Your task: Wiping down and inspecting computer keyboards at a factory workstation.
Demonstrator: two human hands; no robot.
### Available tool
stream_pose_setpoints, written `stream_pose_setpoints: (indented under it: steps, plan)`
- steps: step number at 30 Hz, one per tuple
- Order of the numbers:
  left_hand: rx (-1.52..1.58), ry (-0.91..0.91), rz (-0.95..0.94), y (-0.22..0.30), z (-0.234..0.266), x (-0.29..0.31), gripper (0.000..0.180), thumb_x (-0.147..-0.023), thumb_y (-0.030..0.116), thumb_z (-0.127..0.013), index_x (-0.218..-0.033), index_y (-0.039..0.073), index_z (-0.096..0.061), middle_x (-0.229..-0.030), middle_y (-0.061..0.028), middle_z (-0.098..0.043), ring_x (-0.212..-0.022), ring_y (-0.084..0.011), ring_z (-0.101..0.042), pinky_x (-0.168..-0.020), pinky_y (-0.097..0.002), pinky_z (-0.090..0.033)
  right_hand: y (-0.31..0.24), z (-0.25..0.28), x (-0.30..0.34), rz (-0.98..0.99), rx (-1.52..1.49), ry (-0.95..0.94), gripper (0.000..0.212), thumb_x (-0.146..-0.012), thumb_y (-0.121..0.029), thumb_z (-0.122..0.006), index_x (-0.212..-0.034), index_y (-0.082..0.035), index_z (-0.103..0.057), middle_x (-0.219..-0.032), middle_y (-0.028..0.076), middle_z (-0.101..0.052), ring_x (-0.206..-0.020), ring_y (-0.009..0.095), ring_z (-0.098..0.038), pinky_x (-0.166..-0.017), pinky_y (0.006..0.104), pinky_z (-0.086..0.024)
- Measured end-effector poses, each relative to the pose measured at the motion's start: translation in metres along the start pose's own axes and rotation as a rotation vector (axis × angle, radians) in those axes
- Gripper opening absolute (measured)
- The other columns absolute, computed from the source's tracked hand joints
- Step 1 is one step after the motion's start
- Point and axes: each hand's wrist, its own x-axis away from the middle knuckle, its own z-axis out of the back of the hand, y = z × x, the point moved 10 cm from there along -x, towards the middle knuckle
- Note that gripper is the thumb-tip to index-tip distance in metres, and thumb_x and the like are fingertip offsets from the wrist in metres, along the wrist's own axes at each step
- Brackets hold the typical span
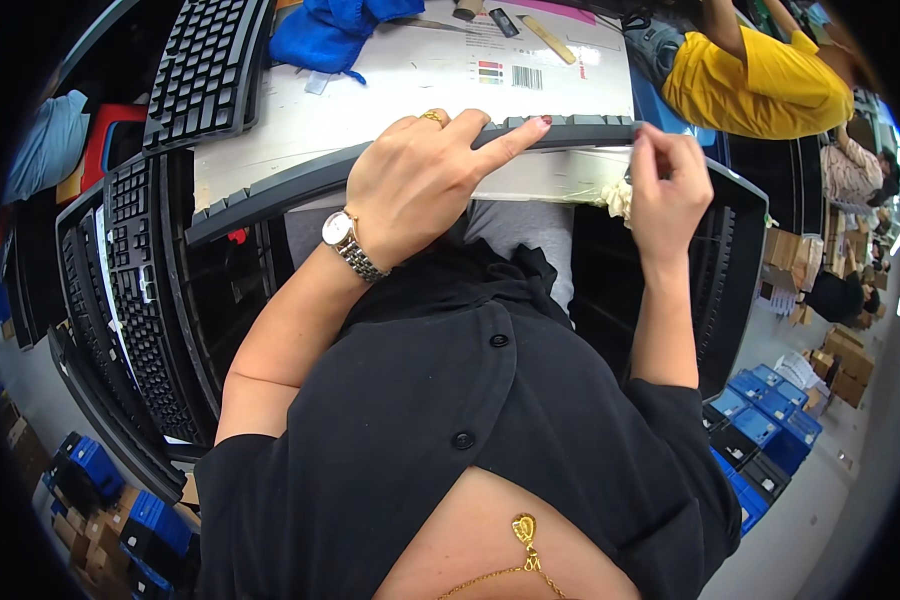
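Note:
A black keyboard stands tilted on its long edge along the near side of the work surface, with its keys facing away from me. My left hand is closed over the middle of it, index finger stretched along the top row of keys. At the right end of the keyboard, my right hand is closed in a pinch. Its fingertips touch or nearly touch the keyboard's corner, and whatever they hold is hidden. A crumpled pale clump sits just beside that hand, under the keyboard's right end.
Another black keyboard lies at the far left, near a blue cloth. A yellow-handled tool rests on the white printed board. More keyboards stand in a crate on my left. A person in yellow sits at the far right.

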Motion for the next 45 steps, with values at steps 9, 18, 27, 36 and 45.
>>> stream_pose_setpoints:
  steps: [9,18,27,36,45]
  plan:
    - [0.052,0.105,-0.021,0.002,0.005,0.001,0.052,-0.089,0.012,-0.061,-0.136,0.033,-0.064,-0.082,0.0013,-0.053,-0.054,-0.0109,-0.044,-0.054,-0.0244,-0.042,0.018,0.004,-0.006,-0.038,0.039,-0.088,0.009,-0.09,0.004,-0.067,-0.096,0.006,-0.073,-0.086,0.007,-0.064,-0.069,0.012,-0.054,-0.062,0.0233,-0.044]
    - [0.036,0.089,-0.017,0.002,0.003,0.001,0.053,-0.089,0.012,-0.062,-0.138,0.033,-0.063,-0.086,0.0022,-0.056,-0.055,-0.0104,-0.044,-0.054,-0.0243,-0.041,0.054,0.008,-0.02,-0.075,-0.374,-0.253,0.017,-0.092,0.005,-0.065,-0.106,0.004,-0.075,-0.096,0.006,-0.065,-0.076,0.012,-0.057,-0.067,0.0225,-0.046]
    - [0.02,0.068,-0.007,0.0,0.003,-0.005,0.054,-0.09,0.014,-0.064,-0.14,0.035,-0.061,-0.095,0.0047,-0.061,-0.057,-0.0101,-0.046,-0.054,-0.0237,-0.041,0.036,-0.003,-0.026,0.17,-0.2,-0.404,0.017,-0.091,0.005,-0.066,-0.106,0.002,-0.076,-0.095,0.005,-0.064,-0.074,0.013,-0.056,-0.065,0.025,-0.046]
    - [-0.055,-0.025,0.017,0.001,-0.001,-0.004,0.056,-0.091,0.017,-0.067,-0.142,0.037,-0.059,-0.11,0.0078,-0.065,-0.063,-0.0108,-0.051,-0.056,-0.0243,-0.042,0.03,-0.014,-0.032,0.292,-0.244,-0.488,0.021,-0.09,0.008,-0.065,-0.106,0.001,-0.076,-0.098,0.005,-0.066,-0.073,0.012,-0.052,-0.062,0.0234,-0.04]
    - [-0.065,-0.058,0.026,0.0,-0.006,-0.006,0.058,-0.088,0.015,-0.069,-0.141,0.035,-0.06,-0.112,0.008,-0.066,-0.067,-0.0108,-0.055,-0.06,-0.0241,-0.044,0.024,-0.013,-0.031,0.348,-0.236,-0.417,0.016,-0.087,0.008,-0.067,-0.099,0.001,-0.076,-0.089,0.004,-0.061,-0.07,0.015,-0.053,-0.063,0.0263,-0.043]
